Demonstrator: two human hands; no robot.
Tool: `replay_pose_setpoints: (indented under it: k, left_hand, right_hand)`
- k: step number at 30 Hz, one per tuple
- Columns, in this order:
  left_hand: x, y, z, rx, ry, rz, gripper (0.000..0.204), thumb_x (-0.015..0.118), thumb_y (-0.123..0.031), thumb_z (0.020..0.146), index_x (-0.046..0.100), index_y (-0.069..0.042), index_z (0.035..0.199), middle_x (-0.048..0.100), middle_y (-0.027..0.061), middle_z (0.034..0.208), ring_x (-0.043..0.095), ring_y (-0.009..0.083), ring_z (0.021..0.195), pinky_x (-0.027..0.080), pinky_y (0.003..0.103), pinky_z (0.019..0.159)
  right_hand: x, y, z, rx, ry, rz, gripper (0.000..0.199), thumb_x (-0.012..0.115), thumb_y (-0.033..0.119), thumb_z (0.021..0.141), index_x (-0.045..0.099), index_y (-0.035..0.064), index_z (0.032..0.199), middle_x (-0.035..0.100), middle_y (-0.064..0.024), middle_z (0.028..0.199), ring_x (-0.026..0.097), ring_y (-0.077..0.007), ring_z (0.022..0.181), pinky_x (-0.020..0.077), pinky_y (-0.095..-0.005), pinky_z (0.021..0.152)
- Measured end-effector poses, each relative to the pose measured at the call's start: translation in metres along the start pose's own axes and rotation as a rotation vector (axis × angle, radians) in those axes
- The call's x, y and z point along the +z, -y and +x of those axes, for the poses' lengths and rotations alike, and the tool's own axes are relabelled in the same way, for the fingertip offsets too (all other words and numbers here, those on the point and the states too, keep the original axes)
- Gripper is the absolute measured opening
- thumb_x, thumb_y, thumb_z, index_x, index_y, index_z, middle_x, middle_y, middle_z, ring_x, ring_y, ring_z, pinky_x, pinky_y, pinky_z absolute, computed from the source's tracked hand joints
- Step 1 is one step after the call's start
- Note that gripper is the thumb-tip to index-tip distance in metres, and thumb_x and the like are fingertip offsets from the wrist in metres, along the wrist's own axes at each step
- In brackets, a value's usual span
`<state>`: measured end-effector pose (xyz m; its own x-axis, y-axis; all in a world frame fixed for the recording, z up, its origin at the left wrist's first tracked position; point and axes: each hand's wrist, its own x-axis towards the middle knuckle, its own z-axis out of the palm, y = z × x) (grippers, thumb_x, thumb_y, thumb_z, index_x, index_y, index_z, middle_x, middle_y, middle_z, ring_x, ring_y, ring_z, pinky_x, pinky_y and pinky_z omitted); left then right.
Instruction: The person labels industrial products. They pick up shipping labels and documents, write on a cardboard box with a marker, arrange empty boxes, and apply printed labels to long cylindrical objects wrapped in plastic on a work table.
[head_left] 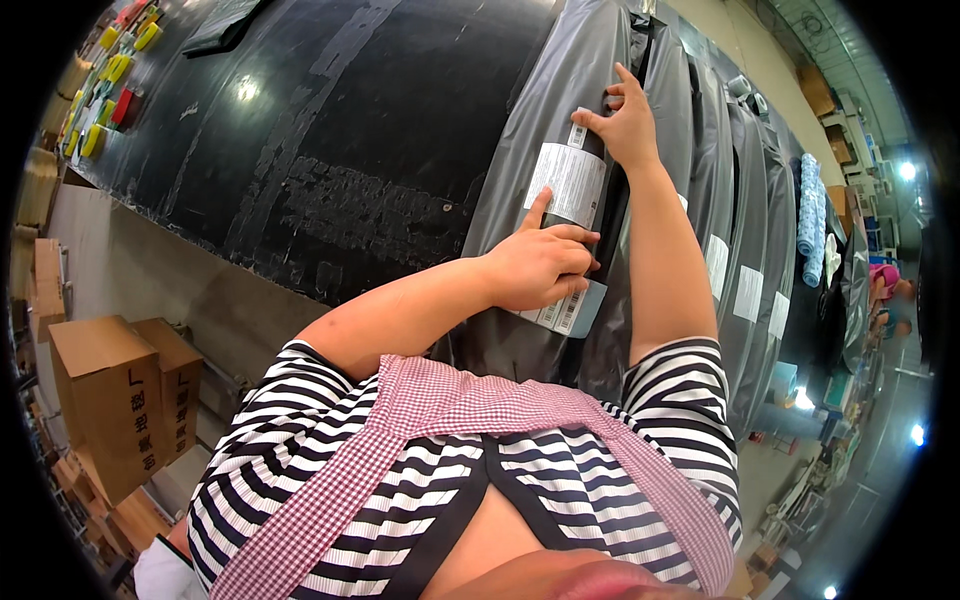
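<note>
A long roll wrapped in grey plastic [515, 150] lies before me, with a white printed label [566, 180] on it. My left hand [543, 262] rests on the roll below that label. Its index finger is stretched onto the label's lower edge, and the other fingers reach over the roll. Partly under this hand is a white piece with barcodes [565, 310]; whether it is stuck down I cannot tell. Farther up, my right hand [630, 120] has its thumb on a small barcode label [577, 134]. Its index finger points away, apart from the thumb.
Several more wrapped rolls with white labels [748, 293] lie to the right, beside a blue patterned roll [810, 220]. The black tabletop [390, 130] extends left, with coloured tape rolls [115, 70] at its far left. Cardboard boxes [105, 380] stand on the floor at left.
</note>
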<state>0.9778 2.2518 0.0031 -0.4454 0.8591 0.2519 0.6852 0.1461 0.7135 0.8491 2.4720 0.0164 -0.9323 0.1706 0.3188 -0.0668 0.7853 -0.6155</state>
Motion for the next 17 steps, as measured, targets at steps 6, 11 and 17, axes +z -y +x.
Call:
replay_pose_setpoints:
  k: [6, 11, 17]
  left_hand:
    - [-0.002, -0.002, 0.001, -0.007, -0.014, -0.022, 0.011, 0.06, -0.02, 0.093, 0.064, -0.01, 0.092, 0.069, -0.0009, 0.117, 0.043, 0.02, 0.137, -0.005, 0.063, 0.116]
    - [-0.003, 0.0, -0.001, -0.084, -0.006, -0.139, 0.012, 0.059, -0.019, 0.094, 0.068, -0.011, 0.093, 0.068, 0.0051, 0.117, 0.046, 0.021, 0.134, -0.003, 0.056, 0.119]
    - [-0.006, -0.008, -0.007, -0.206, -0.228, -0.328, 0.019, 0.06, -0.031, 0.096, 0.063, -0.012, 0.096, 0.071, 0.0035, 0.109, 0.054, 0.0222, 0.126, 0.007, 0.058, 0.117]
  right_hand:
    - [0.008, -0.004, 0.018, 0.126, -0.142, 0.049, 0.072, 0.084, 0.027, 0.075, 0.051, 0.0028, 0.135, 0.065, -0.0088, 0.104, 0.062, -0.0179, 0.093, 0.0519, -0.0322, 0.083]
    - [-0.063, 0.03, -0.086, 0.116, -0.149, 0.631, 0.026, 0.071, 0.01, 0.086, 0.065, 0.0015, 0.109, 0.066, -0.0065, 0.09, 0.06, -0.0096, 0.08, 0.0501, -0.0264, 0.071]
    - [-0.092, 0.109, -0.221, -0.094, -0.087, 0.061, 0.024, 0.083, 0.015, 0.075, 0.07, 0.0081, 0.093, 0.068, -0.0024, 0.088, 0.062, -0.0188, 0.072, 0.0522, -0.0281, 0.068]
